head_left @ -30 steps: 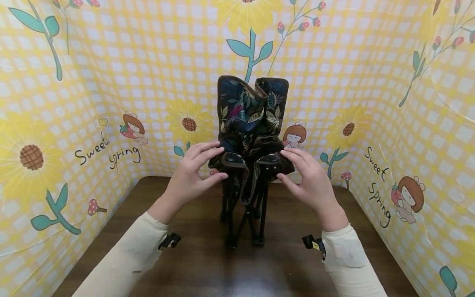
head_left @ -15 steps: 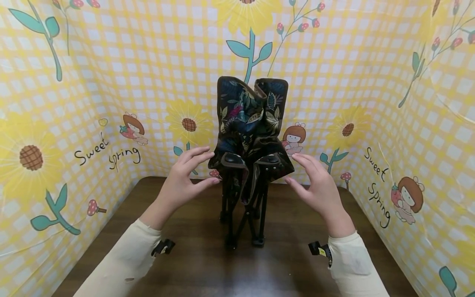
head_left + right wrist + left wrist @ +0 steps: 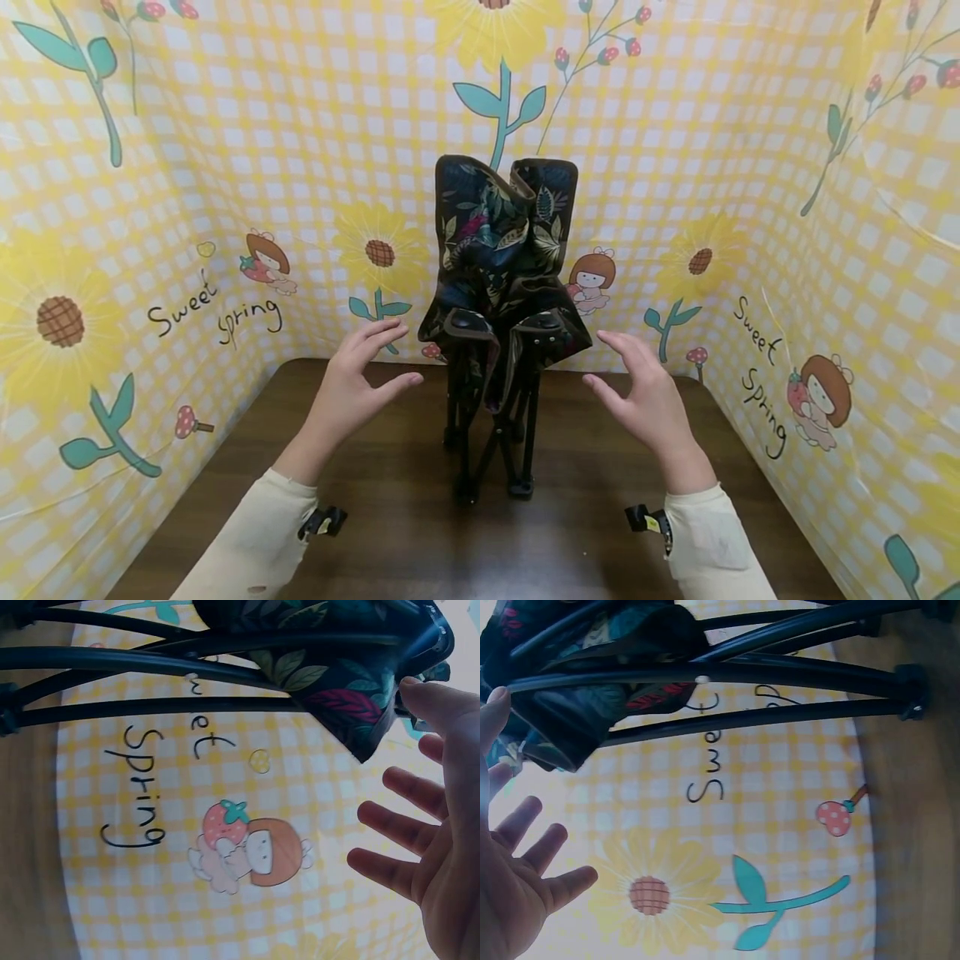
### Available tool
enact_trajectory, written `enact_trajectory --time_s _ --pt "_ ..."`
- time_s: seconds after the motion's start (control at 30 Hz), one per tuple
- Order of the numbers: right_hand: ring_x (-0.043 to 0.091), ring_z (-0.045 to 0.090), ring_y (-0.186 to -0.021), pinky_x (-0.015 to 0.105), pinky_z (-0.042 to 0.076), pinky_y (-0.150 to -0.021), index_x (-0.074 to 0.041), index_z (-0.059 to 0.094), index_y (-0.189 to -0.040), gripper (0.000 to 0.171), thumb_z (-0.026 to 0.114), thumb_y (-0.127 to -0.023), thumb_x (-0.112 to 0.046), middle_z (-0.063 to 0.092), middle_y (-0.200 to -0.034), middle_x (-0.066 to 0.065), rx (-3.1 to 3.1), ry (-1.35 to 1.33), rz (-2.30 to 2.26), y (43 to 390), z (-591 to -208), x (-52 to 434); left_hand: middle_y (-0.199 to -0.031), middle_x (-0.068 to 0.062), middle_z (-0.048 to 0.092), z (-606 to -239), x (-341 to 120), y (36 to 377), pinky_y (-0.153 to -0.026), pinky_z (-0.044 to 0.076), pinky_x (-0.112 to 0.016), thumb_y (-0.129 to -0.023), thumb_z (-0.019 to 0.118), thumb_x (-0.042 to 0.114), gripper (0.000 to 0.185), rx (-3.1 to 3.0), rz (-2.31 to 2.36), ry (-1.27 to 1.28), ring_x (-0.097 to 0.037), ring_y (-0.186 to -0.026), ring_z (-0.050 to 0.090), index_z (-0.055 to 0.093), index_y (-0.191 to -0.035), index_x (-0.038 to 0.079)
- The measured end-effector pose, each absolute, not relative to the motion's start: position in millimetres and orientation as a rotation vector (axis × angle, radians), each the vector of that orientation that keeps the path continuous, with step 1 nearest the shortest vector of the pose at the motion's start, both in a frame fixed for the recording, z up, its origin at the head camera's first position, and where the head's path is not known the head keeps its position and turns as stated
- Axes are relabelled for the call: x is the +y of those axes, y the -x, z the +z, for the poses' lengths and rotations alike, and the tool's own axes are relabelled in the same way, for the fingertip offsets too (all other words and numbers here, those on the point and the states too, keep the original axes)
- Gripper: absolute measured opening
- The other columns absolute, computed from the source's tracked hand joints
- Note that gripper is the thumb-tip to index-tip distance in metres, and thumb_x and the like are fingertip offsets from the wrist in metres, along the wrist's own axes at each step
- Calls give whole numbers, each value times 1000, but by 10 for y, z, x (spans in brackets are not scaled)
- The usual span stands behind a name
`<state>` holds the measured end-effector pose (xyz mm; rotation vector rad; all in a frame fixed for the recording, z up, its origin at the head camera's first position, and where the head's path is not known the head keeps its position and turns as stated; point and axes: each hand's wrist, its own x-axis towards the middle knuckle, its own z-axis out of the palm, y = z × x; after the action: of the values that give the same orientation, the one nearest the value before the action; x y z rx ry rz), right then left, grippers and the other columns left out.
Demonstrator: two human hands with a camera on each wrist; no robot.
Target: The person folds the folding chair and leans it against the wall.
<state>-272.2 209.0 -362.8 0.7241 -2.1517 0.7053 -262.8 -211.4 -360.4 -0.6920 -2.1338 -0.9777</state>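
A small folding chair (image 3: 495, 242) in dark leaf-print fabric stands upright on the table, partly folded, its seat creased down the middle. Its thin black legs (image 3: 531, 433) cross beneath the seat. To the left of the seat is my left hand (image 3: 356, 383), fingers spread, apart from the fabric. My right hand (image 3: 647, 392) hovers on the other side in much the same pose, holding nothing. Each wrist view shows the legs and hanging cloth, the left hand (image 3: 517, 877) and right hand (image 3: 427, 810) with fingers extended.
The brown wooden table (image 3: 390, 517) carries the chair near its back edge. Yellow checked cloth (image 3: 315, 167) with sunflowers and lettering hangs behind and along both sides. Black wrist straps (image 3: 322, 522) sit at both cream sleeves (image 3: 247, 533).
Both hands have drawn away from the sides of the seat, outward and back towards me, leaving gaps beside the fabric. The chair keeps its place and shape.
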Motion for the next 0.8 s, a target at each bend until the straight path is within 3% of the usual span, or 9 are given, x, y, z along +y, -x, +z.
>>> enact_trajectory --time_s 0.23,0.8 --pt "29 55 -132 52 48 -105 -13 56 -146 66 84 -87 -21 60 -141 10 -2184 -694 737 2741 -3800 2110 -147 -3 57 -3774 -2117 2619 -108 42 -56 -78 92 23 69 -2153 -1010 658 -28 -140 47 64 -140 22" --pt "31 58 -128 54 48 -104 -17 56 -145 63 83 -89 -22 61 -138 9 -2241 -658 810 2744 -4042 2054 -143 -4 59 -4007 -2051 2566 -109 43 -57 -80 90 22 68 -2181 -1113 599 -28 -136 51 62 -141 23"
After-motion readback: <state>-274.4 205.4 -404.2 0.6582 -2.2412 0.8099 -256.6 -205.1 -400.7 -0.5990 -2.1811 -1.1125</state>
